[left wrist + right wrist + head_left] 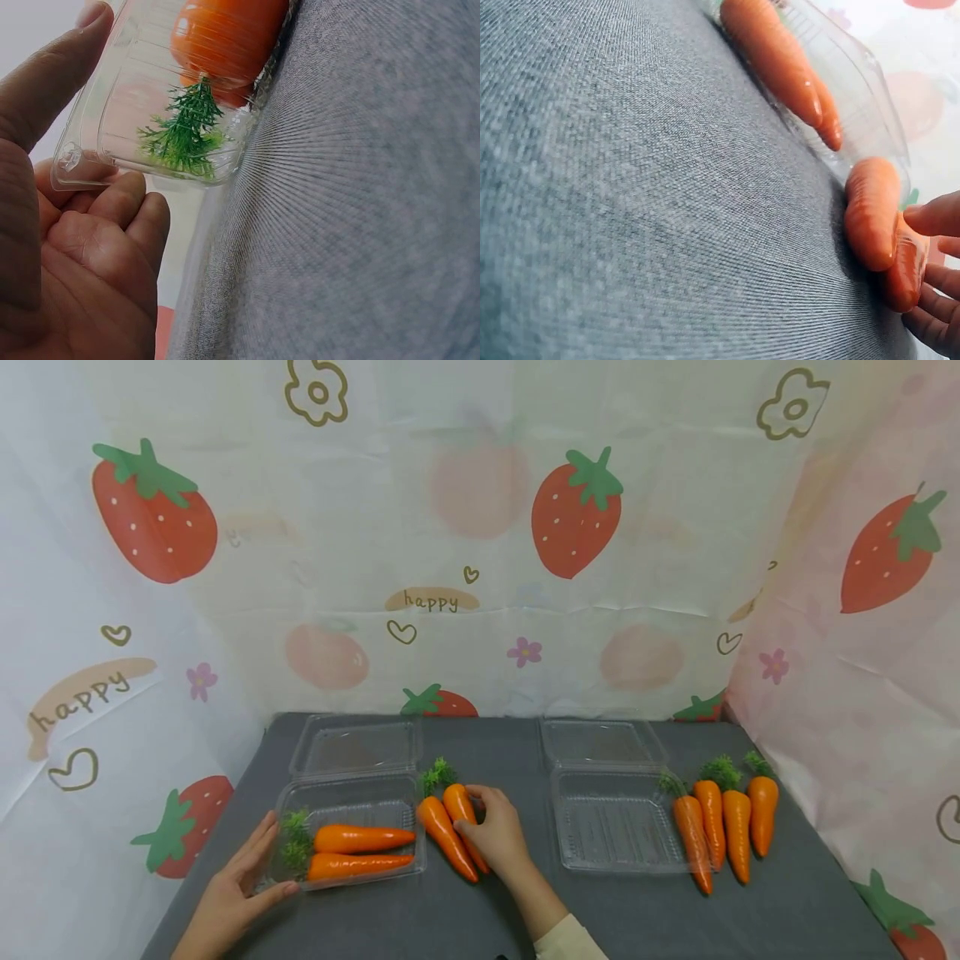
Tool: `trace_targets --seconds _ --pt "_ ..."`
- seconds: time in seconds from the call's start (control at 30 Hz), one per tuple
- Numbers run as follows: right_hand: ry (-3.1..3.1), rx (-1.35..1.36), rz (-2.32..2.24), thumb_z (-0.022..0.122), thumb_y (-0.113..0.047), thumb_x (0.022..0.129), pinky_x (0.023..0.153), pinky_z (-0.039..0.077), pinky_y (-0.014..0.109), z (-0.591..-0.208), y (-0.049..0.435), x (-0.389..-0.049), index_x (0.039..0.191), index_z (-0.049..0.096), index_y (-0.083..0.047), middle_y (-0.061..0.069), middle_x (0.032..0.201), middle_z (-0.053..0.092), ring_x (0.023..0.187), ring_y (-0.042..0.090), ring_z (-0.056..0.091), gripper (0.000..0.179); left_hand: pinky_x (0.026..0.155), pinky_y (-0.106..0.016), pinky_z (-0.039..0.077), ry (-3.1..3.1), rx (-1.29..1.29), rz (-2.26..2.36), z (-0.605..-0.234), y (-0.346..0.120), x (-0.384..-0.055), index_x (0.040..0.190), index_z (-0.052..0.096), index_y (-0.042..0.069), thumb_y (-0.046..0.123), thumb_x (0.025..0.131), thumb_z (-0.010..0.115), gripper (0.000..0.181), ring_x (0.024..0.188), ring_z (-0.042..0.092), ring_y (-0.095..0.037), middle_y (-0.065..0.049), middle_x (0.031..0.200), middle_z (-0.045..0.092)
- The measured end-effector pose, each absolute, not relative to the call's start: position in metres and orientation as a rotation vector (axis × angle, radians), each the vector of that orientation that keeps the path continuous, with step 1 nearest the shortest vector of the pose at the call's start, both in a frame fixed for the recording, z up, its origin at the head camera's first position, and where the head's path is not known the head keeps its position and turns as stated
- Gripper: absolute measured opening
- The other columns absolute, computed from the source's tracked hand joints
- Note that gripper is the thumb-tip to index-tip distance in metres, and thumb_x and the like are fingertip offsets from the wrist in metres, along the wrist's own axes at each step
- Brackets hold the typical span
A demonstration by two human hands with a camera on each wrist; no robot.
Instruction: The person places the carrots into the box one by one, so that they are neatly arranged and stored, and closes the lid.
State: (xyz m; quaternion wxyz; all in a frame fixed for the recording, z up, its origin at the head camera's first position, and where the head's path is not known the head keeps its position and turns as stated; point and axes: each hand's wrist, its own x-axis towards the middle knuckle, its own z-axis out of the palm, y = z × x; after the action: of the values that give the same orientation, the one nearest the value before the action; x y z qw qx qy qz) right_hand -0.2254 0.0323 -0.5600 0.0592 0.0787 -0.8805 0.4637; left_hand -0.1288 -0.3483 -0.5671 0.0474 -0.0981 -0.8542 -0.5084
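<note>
My left hand (236, 889) holds the near left corner of a clear plastic box (348, 789), thumb at the front and fingers along its left side. Two orange carrots (363, 838) lie sideways in this box, their green tops (187, 131) at the left end. Just right of the box, two more carrots lie side by side on the table. With thumb and fingers, my right hand (495, 835) grips the right one of these, a carrot (909, 262) with its tip toward me. The other carrot (871, 210) lies against it, near the box wall.
A second clear plastic box (611, 827) stands open on the right, its lid (600, 743) folded back. Several carrots (737, 835) lie at its right side, one seen partly through its wall. The left box's lid (360, 747) also lies back. Printed cloth surrounds the grey table (495, 918).
</note>
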Motion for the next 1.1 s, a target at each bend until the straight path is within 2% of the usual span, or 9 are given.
trace_targets --seconds 0.23,0.53,0.83,1.1 --pt "-2.686 0.221 1.416 0.085 -0.014 0.083 0.084 0.059 0.045 -0.562 0.031 -0.227 0.133 0.066 -0.008 0.013 0.124 0.066 0.104 0.028 0.066 0.053 0.098 0.004 0.032 -2.608 -0.301 -1.535 -0.568 -0.349 -0.128 0.163 0.026 0.007 0.02 0.09 0.08 0.091 0.135 0.02 0.027 -0.016 0.171 0.013" --pt "-2.665 0.104 1.415 0.082 -0.008 0.082 0.078 0.058 0.04 -0.565 0.03 -0.233 0.129 0.068 -0.005 0.011 0.111 0.068 0.095 0.025 0.065 0.049 0.098 0.005 0.031 -2.63 -0.278 -1.512 -0.567 -0.349 -0.127 0.163 0.026 0.008 0.022 0.091 0.08 0.092 0.135 0.019 0.028 -0.013 0.172 0.013" --pt "-2.63 0.005 1.403 0.083 -0.006 0.082 0.082 0.059 0.043 -0.563 0.029 -0.235 0.124 0.07 -0.001 0.013 0.109 0.071 0.095 0.027 0.067 0.044 0.098 0.004 0.031 -2.658 -0.259 -1.489 -0.567 -0.349 -0.129 0.163 0.025 0.009 0.027 0.091 0.079 0.092 0.135 0.018 0.027 -0.01 0.172 0.012" --pt "-2.523 -0.079 1.557 0.083 -0.004 0.082 0.086 0.06 0.043 -0.564 0.03 -0.238 0.127 0.069 0.001 0.014 0.115 0.074 0.102 0.029 0.069 0.047 0.098 0.004 0.031 -2.656 -0.262 -1.477 -0.572 -0.351 -0.13 0.163 0.027 0.009 0.027 0.091 0.08 0.091 0.136 0.019 0.027 -0.01 0.172 0.014"
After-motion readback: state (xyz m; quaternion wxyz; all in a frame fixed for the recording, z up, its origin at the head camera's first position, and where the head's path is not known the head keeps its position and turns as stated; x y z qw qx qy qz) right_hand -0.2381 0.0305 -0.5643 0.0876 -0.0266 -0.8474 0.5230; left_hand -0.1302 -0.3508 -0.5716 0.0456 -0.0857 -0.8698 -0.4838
